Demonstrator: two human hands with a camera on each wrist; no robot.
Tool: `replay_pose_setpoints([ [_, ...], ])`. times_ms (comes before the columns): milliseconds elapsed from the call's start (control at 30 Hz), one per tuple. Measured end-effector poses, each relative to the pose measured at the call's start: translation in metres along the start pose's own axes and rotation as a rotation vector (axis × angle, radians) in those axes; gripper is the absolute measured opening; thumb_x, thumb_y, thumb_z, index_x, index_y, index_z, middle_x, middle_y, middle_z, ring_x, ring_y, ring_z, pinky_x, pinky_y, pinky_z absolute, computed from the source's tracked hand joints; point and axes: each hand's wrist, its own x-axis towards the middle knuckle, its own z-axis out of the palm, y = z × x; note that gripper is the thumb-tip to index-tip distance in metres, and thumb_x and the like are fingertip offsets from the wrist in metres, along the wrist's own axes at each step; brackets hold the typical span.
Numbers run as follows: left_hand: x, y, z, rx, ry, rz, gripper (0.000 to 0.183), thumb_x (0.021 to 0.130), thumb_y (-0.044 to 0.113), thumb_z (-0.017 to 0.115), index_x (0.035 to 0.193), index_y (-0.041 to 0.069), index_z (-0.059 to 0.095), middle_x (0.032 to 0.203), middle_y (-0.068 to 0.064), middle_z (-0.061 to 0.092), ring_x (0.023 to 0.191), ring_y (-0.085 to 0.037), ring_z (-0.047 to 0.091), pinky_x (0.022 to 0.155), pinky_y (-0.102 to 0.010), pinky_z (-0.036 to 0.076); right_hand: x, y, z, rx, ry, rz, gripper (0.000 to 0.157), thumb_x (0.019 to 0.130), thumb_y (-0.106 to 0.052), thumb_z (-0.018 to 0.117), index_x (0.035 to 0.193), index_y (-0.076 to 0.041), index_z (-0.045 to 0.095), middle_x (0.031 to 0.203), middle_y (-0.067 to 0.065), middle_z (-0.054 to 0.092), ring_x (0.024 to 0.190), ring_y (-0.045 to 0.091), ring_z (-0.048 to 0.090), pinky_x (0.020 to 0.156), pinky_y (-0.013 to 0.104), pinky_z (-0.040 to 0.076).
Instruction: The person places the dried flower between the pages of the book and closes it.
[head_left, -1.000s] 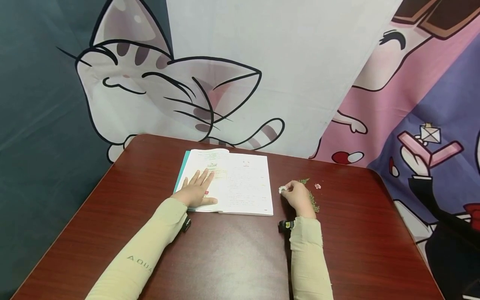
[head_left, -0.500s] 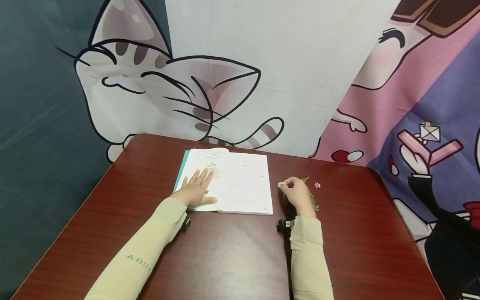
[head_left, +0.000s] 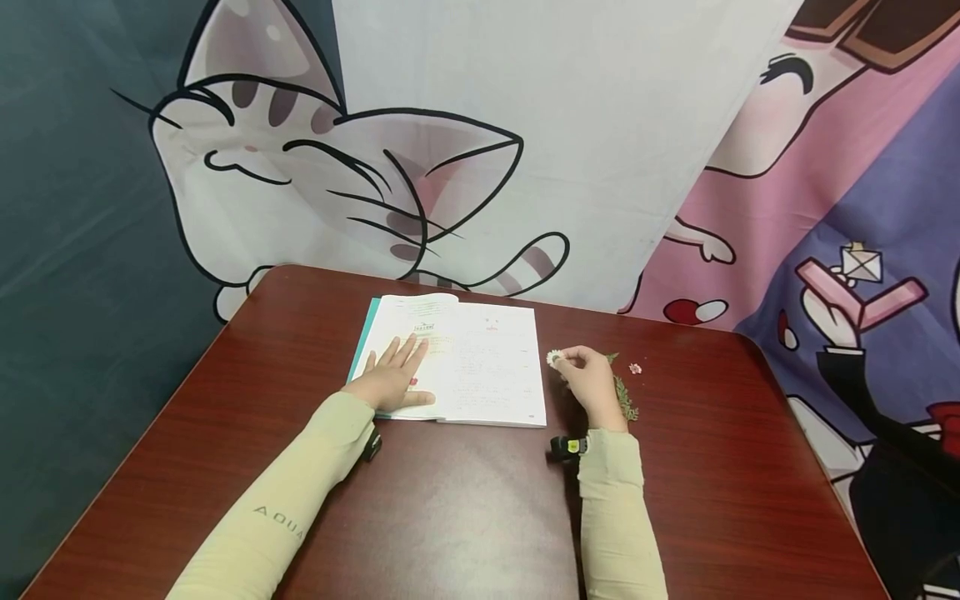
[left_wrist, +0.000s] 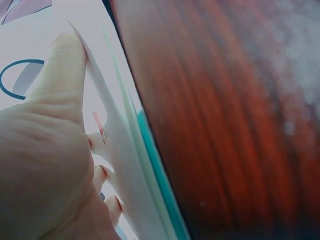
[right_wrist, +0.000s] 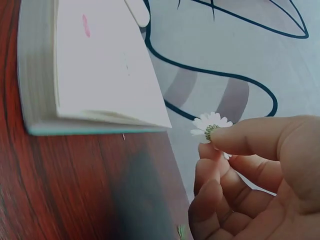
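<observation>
An open book (head_left: 495, 367) with white pages and a teal cover lies on the table. Spread flat on its left page is my left hand (head_left: 388, 387), fingers straight. In the left wrist view the thumb (left_wrist: 67, 70) lies along the page near the book's edge. A small pink-red spot (head_left: 413, 382) shows on the page beside that hand. To the right of the book, my right hand (head_left: 590, 382) pinches a white daisy (head_left: 553, 358) between thumb and forefinger. The right wrist view shows the daisy's white petals (right_wrist: 207, 121) and green underside, held above the table.
A green fern-like sprig (head_left: 624, 400) lies just right of my right hand, partly hidden by it. Farther right is a small pink flower (head_left: 635, 368). The brown wooden table (head_left: 465, 508) ends at a backdrop cloth (head_left: 600, 125) printed with cartoon figures.
My right hand has lifted the daisy and shifted a little left and away from me, closer to the book's right edge. The left hand has stayed on the page.
</observation>
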Motion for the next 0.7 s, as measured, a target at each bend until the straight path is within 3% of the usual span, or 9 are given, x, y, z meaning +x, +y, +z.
replay_pose_setpoints([
  [233, -0.001, 0.002, -0.002, 0.005, 0.007, -0.008, 0.099, 0.098, 0.054, 0.059, 0.163, 0.005, 0.002, 0.169, -0.020, -0.004, 0.154, -0.043, -0.008, 0.117, -0.069, -0.002, 0.000, -0.006, 0.012, 0.098, 0.023, -0.032, 0.013, 0.095, -0.005, 0.065, 0.103, 0.003, 0.071, 0.086, 0.014, 0.068, 0.070, 0.017, 0.061, 0.061, 0.025, 0.053],
  [400, -0.001, 0.000, -0.001, 0.003, 0.011, -0.006, 0.100, 0.098, 0.054, 0.059, 0.163, 0.005, 0.002, 0.169, -0.020, -0.004, 0.153, -0.044, -0.008, 0.117, -0.070, -0.002, -0.002, -0.011, 0.020, 0.146, 0.029, -0.042, 0.014, 0.095, -0.005, 0.065, 0.104, 0.004, 0.071, 0.089, 0.017, 0.070, 0.073, 0.020, 0.063, 0.063, 0.025, 0.055],
  [700, -0.001, 0.001, 0.000, -0.017, 0.013, 0.006, 0.099, 0.098, 0.052, 0.061, 0.163, 0.005, 0.003, 0.169, -0.020, -0.004, 0.153, -0.044, -0.008, 0.117, -0.069, -0.001, -0.007, -0.020, 0.037, 0.161, 0.006, -0.029, 0.013, 0.095, -0.006, 0.065, 0.103, 0.002, 0.072, 0.084, 0.009, 0.065, 0.069, 0.015, 0.058, 0.063, 0.026, 0.052],
])
